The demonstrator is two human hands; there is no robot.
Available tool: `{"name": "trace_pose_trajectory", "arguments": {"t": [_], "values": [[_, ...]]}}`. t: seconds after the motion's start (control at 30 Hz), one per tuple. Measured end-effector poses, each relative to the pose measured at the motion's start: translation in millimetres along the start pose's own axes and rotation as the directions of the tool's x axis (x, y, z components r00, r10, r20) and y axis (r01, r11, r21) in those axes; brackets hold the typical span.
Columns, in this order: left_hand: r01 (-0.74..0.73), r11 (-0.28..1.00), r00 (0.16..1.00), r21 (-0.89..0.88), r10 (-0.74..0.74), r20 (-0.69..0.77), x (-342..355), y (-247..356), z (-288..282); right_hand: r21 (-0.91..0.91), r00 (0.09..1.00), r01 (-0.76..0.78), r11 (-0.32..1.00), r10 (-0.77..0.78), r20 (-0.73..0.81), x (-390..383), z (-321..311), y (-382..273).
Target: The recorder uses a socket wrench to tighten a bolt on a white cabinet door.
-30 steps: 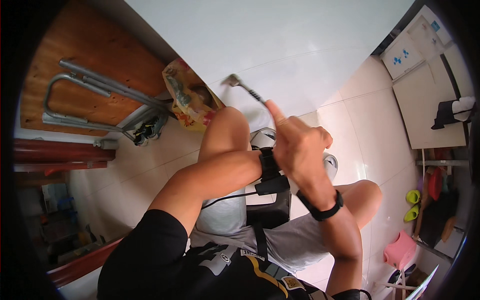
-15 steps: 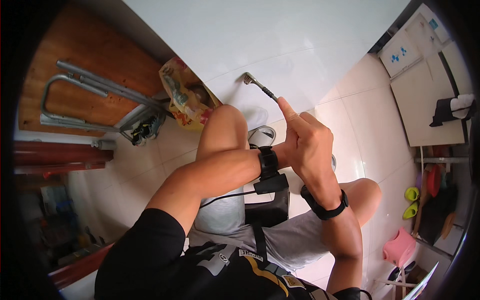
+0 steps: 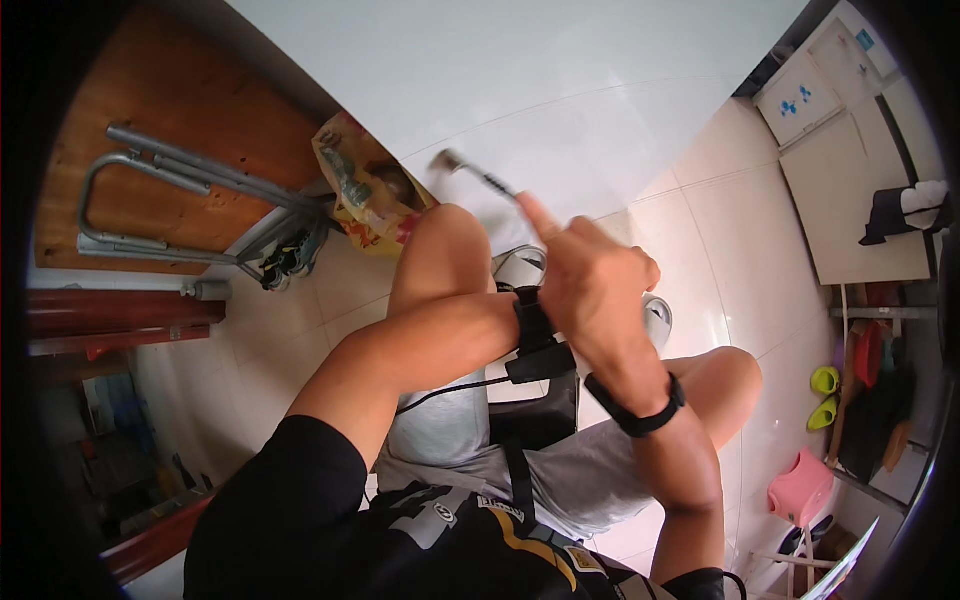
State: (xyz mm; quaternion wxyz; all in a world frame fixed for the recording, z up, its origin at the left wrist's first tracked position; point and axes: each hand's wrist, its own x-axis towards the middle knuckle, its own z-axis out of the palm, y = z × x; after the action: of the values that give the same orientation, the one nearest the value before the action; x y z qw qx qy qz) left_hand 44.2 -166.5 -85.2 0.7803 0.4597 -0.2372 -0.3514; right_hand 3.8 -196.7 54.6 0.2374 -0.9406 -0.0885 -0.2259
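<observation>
I sit over a floor of pale glossy tiles (image 3: pixel 720 230), with a white wall (image 3: pixel 520 80) ahead of my hands. My right hand (image 3: pixel 595 290) is raised in front of me, its back towards the camera, index finger extended along a thin dark metal tool with a small angled head (image 3: pixel 470 172); the other fingers are curled around the handle. The tool's head points up and to the left, beyond my fingertip, in front of the wall, blurred. My left forearm crosses beneath the right hand; my left hand is hidden behind it, so I cannot tell whether it is closed or spread. A black strap with a small black box (image 3: pixel 535 340) sits on the left wrist, a black band (image 3: pixel 640 410) on the right.

Left of the hands, beyond my raised knee, a crumpled yellow printed bag (image 3: pixel 365 195) lies against the wall. Further left, a grey bent-tube metal frame (image 3: pixel 170 200) rests on a brown wooden board (image 3: pixel 200 110). Well to the right and below stand a pink plastic stool (image 3: pixel 800 488) and green slippers (image 3: pixel 823 395).
</observation>
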Motion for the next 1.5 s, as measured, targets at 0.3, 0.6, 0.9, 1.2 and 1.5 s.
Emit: {"name": "trace_pose_trajectory", "arguments": {"t": [0.3, 0.6, 0.9, 1.2, 1.5], "values": [[0.032, 0.986, 0.999, -0.164, -0.032, 0.005, 6, -1, 0, 0.078, 0.993, -0.112, 0.991, 0.115, -0.028, -5, -4, 16], [-0.125, 0.963, 0.992, 0.237, 0.114, 0.058, 1, 2, 2, 0.108, 0.989, -0.133, 0.985, 0.140, -0.055, -11, 7, 21], [-0.203, 0.920, 0.976, 0.337, 0.162, 0.145, -7, 21, 4, 0.174, 0.970, -0.200, 0.964, 0.220, -0.102, -11, 4, 33], [-0.052, 0.887, 0.994, -0.459, 0.090, 0.062, 3, 14, 13, 0.331, 0.932, -0.232, 0.915, 0.306, -0.192, -5, -4, 44], [-0.061, 0.959, 0.984, 0.278, 0.010, 0.180, 8, 25, 4, 0.438, 0.872, -0.446, 0.781, 0.488, 0.018, -2, -8, 23]]}}
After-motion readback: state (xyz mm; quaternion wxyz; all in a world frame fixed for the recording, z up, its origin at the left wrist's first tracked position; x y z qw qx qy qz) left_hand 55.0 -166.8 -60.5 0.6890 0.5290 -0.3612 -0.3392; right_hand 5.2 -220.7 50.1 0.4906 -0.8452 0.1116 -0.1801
